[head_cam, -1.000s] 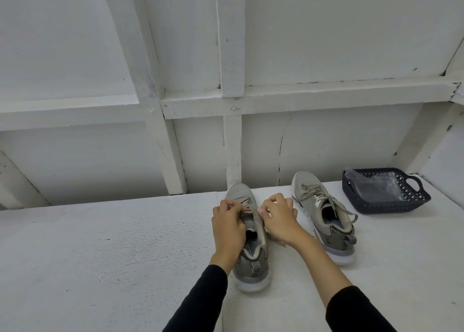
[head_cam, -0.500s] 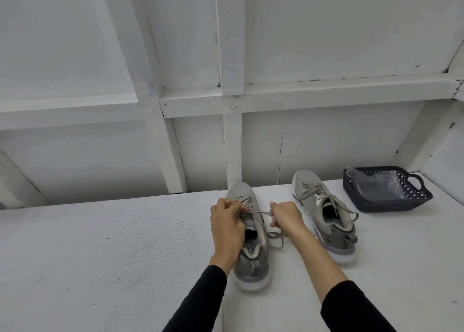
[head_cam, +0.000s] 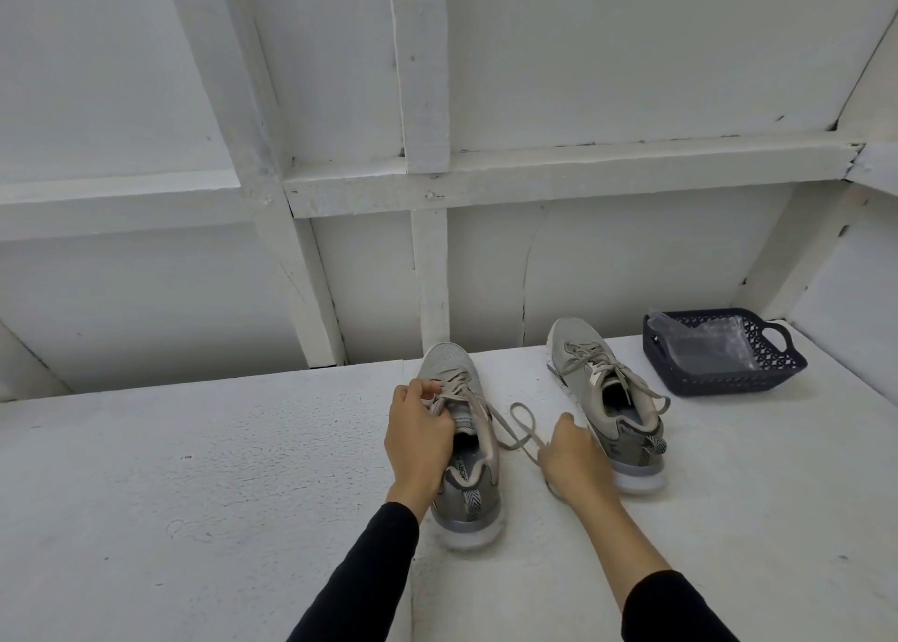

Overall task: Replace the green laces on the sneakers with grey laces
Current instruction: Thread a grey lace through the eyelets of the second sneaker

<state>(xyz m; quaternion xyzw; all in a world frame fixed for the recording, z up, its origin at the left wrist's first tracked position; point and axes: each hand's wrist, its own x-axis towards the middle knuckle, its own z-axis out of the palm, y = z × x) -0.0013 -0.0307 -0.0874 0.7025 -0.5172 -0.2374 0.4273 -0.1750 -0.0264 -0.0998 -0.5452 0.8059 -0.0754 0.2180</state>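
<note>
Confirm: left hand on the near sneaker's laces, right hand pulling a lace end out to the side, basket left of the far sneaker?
Not quite. The basket sits right of the far sneaker, as the head view shows. The rest holds: left hand on the near sneaker laces, right hand pulling a lace end out sideways.

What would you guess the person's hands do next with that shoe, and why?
Probably the right hand pulls its lace farther out sideways. The bow on the near shoe is undone, a loose loop trails from the eyelets to that hand, and the left hand grips the laces on the shoe's upper, steadying it.
</note>
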